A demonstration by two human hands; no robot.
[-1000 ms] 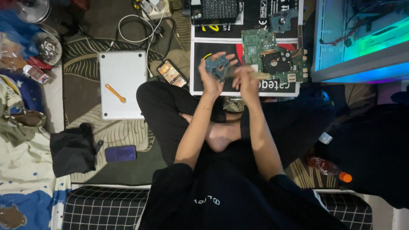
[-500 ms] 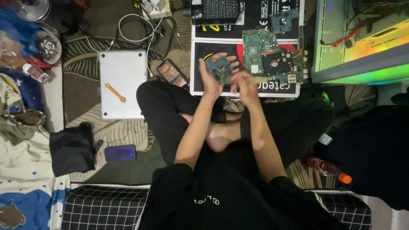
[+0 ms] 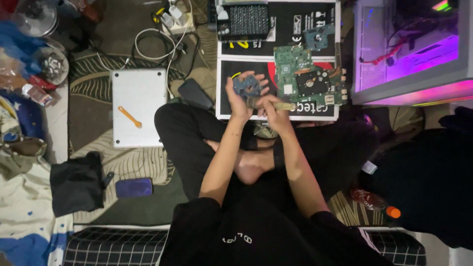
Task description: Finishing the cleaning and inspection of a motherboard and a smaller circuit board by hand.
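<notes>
The left hand point(image 3: 240, 101) is curled round a small blue-green circuit board point(image 3: 247, 86), thumb and fingers gripping its edges so that its flat face is turned up toward the head camera, held in the air above the crossed legs and just off the near edge of the black mat point(image 3: 231, 69) on the floor. The right hand point(image 3: 270, 106) is closed round a slim tool with a pale handle point(image 3: 282, 105), its working end hidden against the small board's lower edge. The board looks nearly as wide as it is long, so its long axis cannot be told; its face tilts slightly toward the person. The tool's handle runs roughly left to right, its free end pointing toward the larger green motherboard point(image 3: 305, 76) lying on the mat. As I judge it, the grip on the edges alone is the weak point: a hard push from the tool could twist the board out of the fingers, dropping it onto the legs or the mat, or the tip could skid and scratch the components or jab the left palm.
</notes>
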